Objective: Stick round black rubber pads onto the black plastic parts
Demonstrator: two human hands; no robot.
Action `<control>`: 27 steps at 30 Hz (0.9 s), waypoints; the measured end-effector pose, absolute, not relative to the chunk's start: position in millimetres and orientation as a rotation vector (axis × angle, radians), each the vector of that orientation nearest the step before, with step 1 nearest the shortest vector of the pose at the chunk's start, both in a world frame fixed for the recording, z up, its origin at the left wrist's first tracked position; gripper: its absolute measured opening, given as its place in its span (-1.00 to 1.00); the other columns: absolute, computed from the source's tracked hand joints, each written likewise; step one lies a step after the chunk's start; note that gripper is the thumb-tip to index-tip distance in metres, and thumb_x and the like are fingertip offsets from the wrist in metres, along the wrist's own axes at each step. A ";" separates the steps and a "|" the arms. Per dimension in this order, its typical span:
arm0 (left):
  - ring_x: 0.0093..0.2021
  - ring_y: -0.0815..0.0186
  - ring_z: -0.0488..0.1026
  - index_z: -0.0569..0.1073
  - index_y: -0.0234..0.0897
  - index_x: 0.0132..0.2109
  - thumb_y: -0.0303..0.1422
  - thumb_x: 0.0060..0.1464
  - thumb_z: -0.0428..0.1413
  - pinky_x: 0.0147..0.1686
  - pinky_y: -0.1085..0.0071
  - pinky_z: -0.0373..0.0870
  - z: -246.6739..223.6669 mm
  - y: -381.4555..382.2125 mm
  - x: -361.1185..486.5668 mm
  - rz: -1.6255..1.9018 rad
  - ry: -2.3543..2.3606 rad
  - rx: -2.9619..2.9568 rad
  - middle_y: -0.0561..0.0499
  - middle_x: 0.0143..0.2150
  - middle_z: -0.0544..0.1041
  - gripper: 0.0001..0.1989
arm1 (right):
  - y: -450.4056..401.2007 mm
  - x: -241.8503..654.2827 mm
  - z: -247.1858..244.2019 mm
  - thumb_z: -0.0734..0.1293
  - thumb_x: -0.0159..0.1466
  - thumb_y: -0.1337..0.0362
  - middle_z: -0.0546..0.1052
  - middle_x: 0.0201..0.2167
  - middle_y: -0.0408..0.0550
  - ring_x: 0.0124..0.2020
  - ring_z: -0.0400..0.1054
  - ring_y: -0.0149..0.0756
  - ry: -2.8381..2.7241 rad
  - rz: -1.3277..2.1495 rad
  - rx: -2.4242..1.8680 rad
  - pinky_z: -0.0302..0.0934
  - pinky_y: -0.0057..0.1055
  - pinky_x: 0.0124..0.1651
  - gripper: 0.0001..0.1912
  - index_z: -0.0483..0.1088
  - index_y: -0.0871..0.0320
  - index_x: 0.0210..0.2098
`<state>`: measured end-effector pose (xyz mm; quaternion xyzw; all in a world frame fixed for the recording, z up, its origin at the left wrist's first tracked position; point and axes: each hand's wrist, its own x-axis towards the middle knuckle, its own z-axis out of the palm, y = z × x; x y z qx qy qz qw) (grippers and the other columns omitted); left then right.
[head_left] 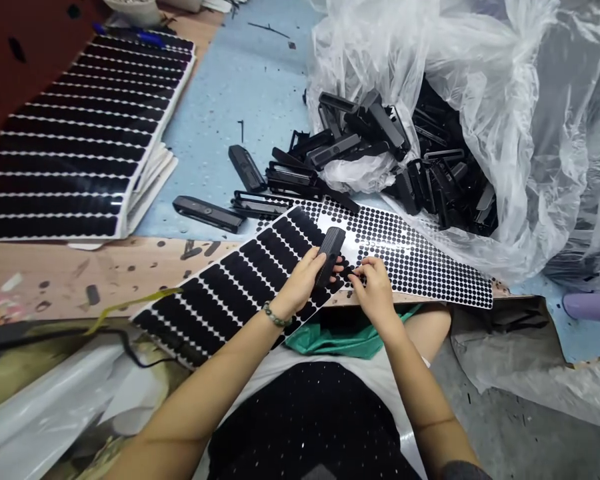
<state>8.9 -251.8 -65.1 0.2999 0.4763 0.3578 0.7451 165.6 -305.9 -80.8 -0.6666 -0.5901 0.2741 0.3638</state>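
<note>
My left hand point(304, 280), with a beaded bracelet at the wrist, is closed round a long black plastic part point(331, 250) with a textured face. Close by on the right, my right hand point(376, 292) pinches a small black piece at its fingertips; its exact kind is too small to tell. Under the left hand lies a sheet of black scalloped-edge stickers point(230, 283), jutting over the table edge. A white sheet of round black dots point(430, 260) lies beneath and beyond the right hand, with some dots gone near the held part.
Black plastic parts point(340, 143) are heaped at the table's middle, several spilling from a clear plastic bag point(520, 133). A thick stack of black sticker sheets point(80, 133) stands at left, a blue pen point(150, 38) on top. A purple roll point(593, 307) lies at far right.
</note>
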 end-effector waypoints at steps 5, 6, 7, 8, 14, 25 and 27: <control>-0.30 0.32 0.57 0.38 -0.30 -0.12 -0.21 0.14 0.12 -0.41 0.48 0.44 -61.4 -255.8 -1.6 0.722 0.943 0.688 -0.08 -0.21 0.59 -0.73 | -299.4 173.1 -55.8 0.38 0.15 0.17 0.40 -0.17 -0.01 -0.16 0.34 -0.22 -1.277 0.991 -1.533 0.33 -0.28 -0.17 -0.85 0.40 0.09 -0.47; -0.30 0.32 0.57 0.38 -0.29 -0.08 -0.18 0.13 0.13 -0.41 0.49 0.44 -59.2 -258.4 -4.1 0.708 0.915 0.697 -0.08 -0.19 0.59 -0.70 | -297.6 174.1 -49.9 0.39 0.14 0.14 0.40 -0.17 -0.01 -0.14 0.34 -0.22 -1.238 1.023 -1.498 0.33 -0.28 -0.15 -0.83 0.40 0.09 -0.47; -0.29 0.31 0.57 0.37 -0.27 -0.04 -0.16 0.12 0.14 -0.40 0.48 0.45 -56.6 -261.2 -6.6 0.703 0.886 0.695 -0.08 -0.17 0.59 -0.66 | -295.8 174.1 -44.6 0.40 0.12 0.12 0.40 -0.16 -0.01 -0.12 0.33 -0.21 -1.209 1.056 -1.465 0.32 -0.28 -0.14 -0.81 0.40 0.09 -0.48; -0.26 0.29 0.58 0.36 -0.25 0.00 -0.16 0.10 0.16 -0.38 0.46 0.47 -54.0 -264.2 -9.1 0.707 0.856 0.682 -0.07 -0.14 0.58 -0.62 | -294.1 173.4 -40.2 0.41 0.11 0.11 0.40 -0.16 -0.01 -0.11 0.33 -0.21 -1.185 1.093 -1.438 0.32 -0.28 -0.13 -0.79 0.40 0.10 -0.48; -0.02 0.11 0.53 0.45 -0.17 0.03 -0.31 -0.09 0.28 -0.06 0.26 0.50 -40.5 -276.6 -31.3 0.844 0.720 0.705 -0.03 -0.13 0.56 -0.52 | -291.9 167.6 -28.1 0.41 0.11 0.12 0.38 -0.19 -0.01 -0.23 0.33 -0.28 -1.104 1.158 -1.466 0.31 -0.36 -0.32 -0.77 0.40 0.12 -0.53; 0.04 0.09 0.49 0.56 -0.19 -0.09 -0.41 -0.09 0.29 0.11 0.14 0.40 -24.1 -277.5 -28.1 0.729 0.747 1.122 -0.09 -0.03 0.57 -0.66 | -301.9 169.2 -13.7 0.35 0.18 0.25 0.36 -0.28 -0.08 -0.33 0.28 -0.33 -1.403 0.987 -1.488 0.27 -0.37 -0.31 -0.86 0.39 0.09 -0.50; 0.09 0.08 0.47 0.53 -0.17 -0.06 -0.37 -0.09 0.31 0.13 0.13 0.38 -33.6 -283.3 -25.4 0.852 0.736 0.889 -0.07 -0.02 0.57 -0.63 | -305.2 167.2 -17.4 0.36 0.17 0.15 0.36 -0.24 -0.06 -0.28 0.29 -0.30 -1.127 0.992 -1.464 0.27 -0.35 -0.30 -0.81 0.37 0.09 -0.49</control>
